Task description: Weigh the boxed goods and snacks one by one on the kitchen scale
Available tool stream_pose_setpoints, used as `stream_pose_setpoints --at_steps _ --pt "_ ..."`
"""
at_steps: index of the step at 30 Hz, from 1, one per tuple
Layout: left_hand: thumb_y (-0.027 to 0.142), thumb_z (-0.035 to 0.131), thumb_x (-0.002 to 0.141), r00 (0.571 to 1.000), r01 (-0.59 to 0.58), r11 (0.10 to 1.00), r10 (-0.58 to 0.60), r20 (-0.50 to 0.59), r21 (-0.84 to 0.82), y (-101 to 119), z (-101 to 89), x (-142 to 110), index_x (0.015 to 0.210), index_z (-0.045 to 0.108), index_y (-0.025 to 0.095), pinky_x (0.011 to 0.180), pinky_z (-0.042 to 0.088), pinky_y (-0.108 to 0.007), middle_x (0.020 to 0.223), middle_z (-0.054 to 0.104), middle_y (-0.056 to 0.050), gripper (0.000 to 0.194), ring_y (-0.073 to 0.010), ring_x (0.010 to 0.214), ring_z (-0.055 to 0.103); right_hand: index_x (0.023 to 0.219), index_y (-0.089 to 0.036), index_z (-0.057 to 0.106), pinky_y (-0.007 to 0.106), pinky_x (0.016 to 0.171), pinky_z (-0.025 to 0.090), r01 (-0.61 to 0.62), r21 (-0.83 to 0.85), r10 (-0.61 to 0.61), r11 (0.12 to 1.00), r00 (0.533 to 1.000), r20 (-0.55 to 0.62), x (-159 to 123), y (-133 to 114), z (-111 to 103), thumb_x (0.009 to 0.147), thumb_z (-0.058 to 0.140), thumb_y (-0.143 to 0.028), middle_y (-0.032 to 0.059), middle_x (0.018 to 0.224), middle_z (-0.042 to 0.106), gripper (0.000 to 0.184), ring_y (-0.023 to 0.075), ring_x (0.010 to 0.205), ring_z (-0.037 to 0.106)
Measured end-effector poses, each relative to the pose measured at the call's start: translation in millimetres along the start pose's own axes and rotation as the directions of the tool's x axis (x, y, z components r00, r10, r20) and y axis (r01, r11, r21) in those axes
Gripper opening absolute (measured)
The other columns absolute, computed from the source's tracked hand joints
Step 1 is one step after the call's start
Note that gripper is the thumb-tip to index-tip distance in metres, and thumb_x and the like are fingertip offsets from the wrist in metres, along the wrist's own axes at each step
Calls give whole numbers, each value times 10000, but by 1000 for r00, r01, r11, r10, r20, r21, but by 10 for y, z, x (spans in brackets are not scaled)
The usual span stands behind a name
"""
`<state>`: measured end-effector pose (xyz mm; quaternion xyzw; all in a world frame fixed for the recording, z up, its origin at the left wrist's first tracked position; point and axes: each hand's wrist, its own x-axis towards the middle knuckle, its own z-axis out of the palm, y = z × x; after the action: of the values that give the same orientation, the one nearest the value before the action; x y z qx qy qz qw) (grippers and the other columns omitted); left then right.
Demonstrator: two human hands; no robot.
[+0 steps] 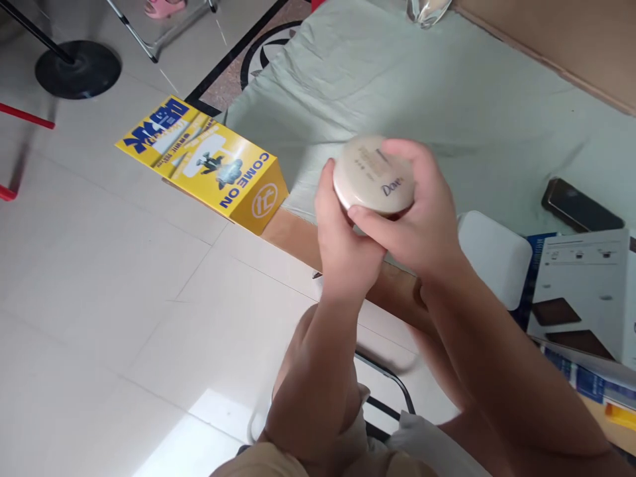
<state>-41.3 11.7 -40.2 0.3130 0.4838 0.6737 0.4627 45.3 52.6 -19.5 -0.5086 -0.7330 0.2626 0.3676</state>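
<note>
A round cream-coloured Dove jar (372,173) is held up over the edge of a surface covered with a pale green cloth (397,79). My left hand (342,245) grips the jar's body from below, fingers wrapped round it. My right hand (422,218) is clasped over the lid from the right, thumb and fingers pressed on its rim. The lid's top faces the camera with the Dove name showing.
A yellow "COME ON" box (209,162) lies at the cloth's left corner. A white block (497,255), a dark phone (579,207) and printed boxes (586,291) lie to the right. Pale tiled floor (99,278) spreads left, with a black stand base (77,66).
</note>
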Motion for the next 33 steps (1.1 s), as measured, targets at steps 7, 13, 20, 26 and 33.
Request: stream_pose_setpoints --at_steps 7,13,20,26,33 --pt "271 613 916 896 309 910 -375 -236 -276 113 -313 92 1373 442 335 1309 452 -393 1702 406 -17 492 -211 1627 415 1408 -330 511 560 1246 504 80 21 -82 997 988 130 630 128 628 822 817 -423 57 1352 629 668 308 1409 554" --pt "427 448 930 889 404 840 -454 -61 -363 31 -488 144 1255 491 282 1316 453 -402 1615 503 -59 359 -226 1604 458 1348 -321 551 425 1209 541 75 -55 -65 996 983 172 1041 268 978 730 877 -308 78 1352 604 698 275 1397 568" --pt "293 463 903 767 387 656 -619 -168 -649 318 -346 171 1200 593 210 1308 441 -362 1543 582 -91 335 -225 1520 559 1314 -323 585 433 1229 524 124 109 -148 986 957 249 1340 310 1195 647 900 -285 72 1346 651 738 268 1396 583" --pt "280 519 884 761 360 640 -622 -183 -679 326 -307 142 1101 648 187 1247 470 -375 1359 663 -103 269 -240 1404 639 1431 -340 539 432 1274 482 54 109 -89 993 933 349 1454 232 1137 478 753 54 34 1533 593 1053 294 1552 493" --pt "302 562 851 850 373 736 -515 -110 -565 275 -224 68 880 614 213 863 560 -284 897 655 -36 107 -170 915 695 1204 -345 646 382 1062 626 47 342 -6 939 993 -122 -357 -76 177 931 587 -131 -24 1268 737 351 156 1194 732"
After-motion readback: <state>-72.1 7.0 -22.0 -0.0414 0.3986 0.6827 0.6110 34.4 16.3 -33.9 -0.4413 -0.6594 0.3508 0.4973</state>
